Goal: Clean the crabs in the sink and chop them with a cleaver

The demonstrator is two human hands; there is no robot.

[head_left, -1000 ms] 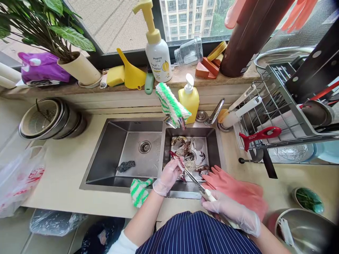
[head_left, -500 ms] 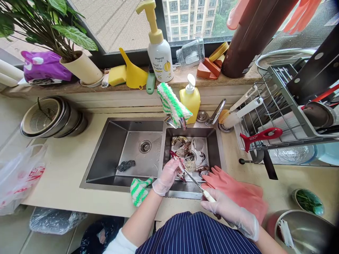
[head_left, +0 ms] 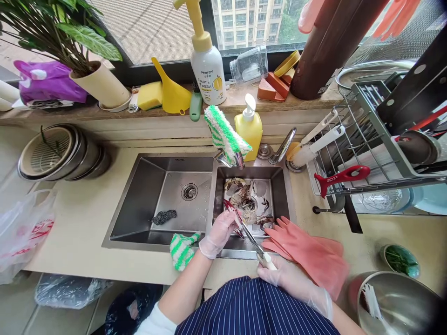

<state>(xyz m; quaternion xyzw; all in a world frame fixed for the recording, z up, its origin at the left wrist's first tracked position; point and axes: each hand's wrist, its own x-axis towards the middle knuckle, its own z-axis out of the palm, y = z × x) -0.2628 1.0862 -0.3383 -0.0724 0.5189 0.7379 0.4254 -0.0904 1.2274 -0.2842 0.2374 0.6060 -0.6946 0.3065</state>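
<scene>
One dark-red piece [head_left: 228, 204], slender, silver scissors [head_left: 251, 237], white-handled

One view on my feed: the head camera, looking out from above the navy pinstriped apron [head_left: 258, 307], which rises from the bottom edge and sits nearest the lens. Faces forward and steeply down. Left hand [head_left: 218, 232] and right hand [head_left: 284, 275] close in, below frame centre. Double-bowl sink [head_left: 174, 190] at middle range, its whole width in frame. Apartment block [head_left: 244, 23] outside, farthest off, at the top edge. I get a wide take: potted plant [head_left: 99, 86] at upper left, dish rack [head_left: 382, 133] cut by the right edge.
</scene>
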